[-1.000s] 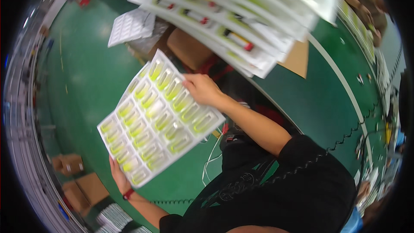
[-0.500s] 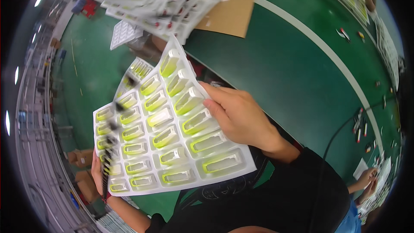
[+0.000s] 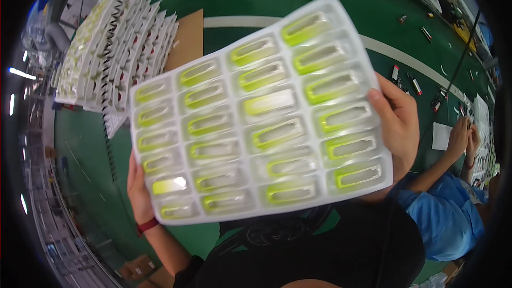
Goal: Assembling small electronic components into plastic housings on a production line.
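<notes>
Left grip [image 3: 139,196] clasped; right grip [image 3: 401,127] clasped

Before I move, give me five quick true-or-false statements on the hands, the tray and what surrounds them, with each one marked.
1. The left hand and right hand both hold the white tray. True.
2. A red band sits at the right hand's wrist. False: the red band is at the left hand's wrist.
3. All the tray's pockets are bare. False: yellow-green pieces lie in them.
4. A stack of trays stands at the upper left of the view. True.
5. The co-worker is at the left, in red. False: the co-worker is at the right, in blue.
</notes>
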A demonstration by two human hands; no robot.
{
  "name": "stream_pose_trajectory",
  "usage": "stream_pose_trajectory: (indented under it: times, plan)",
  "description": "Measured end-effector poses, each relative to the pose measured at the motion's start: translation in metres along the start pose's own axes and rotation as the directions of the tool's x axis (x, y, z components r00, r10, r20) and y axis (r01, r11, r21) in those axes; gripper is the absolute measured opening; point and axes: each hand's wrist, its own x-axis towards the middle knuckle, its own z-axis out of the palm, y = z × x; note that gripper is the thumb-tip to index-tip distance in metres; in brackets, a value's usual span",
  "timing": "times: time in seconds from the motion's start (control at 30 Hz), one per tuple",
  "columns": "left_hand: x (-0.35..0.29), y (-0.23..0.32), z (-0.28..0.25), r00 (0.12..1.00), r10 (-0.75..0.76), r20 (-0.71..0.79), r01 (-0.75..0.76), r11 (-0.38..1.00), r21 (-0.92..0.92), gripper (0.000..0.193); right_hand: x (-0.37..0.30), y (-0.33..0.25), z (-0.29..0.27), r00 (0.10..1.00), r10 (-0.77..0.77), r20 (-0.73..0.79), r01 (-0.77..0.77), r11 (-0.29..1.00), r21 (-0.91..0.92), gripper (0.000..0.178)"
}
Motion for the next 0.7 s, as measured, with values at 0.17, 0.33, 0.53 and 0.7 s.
stream_pose_trajectory:
  times: [0.17,0.33,0.53,0.7]
  plan:
    - [0.123,0.005,0.115,0.975,0.034,0.219,-0.085,0.970,0.228,0.050,0.025,0.042,-0.091,0.950,-0.033,-0.310,-0.005,0.993,-0.120,0.035]
    - [0.210,-0.028,0.152,0.902,0.037,0.430,-0.216,0.901,0.377,0.046,0.054,0.080,-0.098,0.922,-0.054,-0.383,-0.055,0.962,-0.267,0.034]
    - [0.260,-0.003,0.174,0.916,-0.100,0.389,-0.314,0.425,0.849,0.033,0.065,0.084,-0.105,0.892,0.021,-0.451,-0.311,0.753,-0.580,0.037]
    - [0.310,0.029,0.240,0.898,0.149,0.413,-0.438,0.363,0.822,0.035,0.062,0.073,-0.087,0.893,-0.236,-0.383,-0.314,0.283,-0.906,0.044]
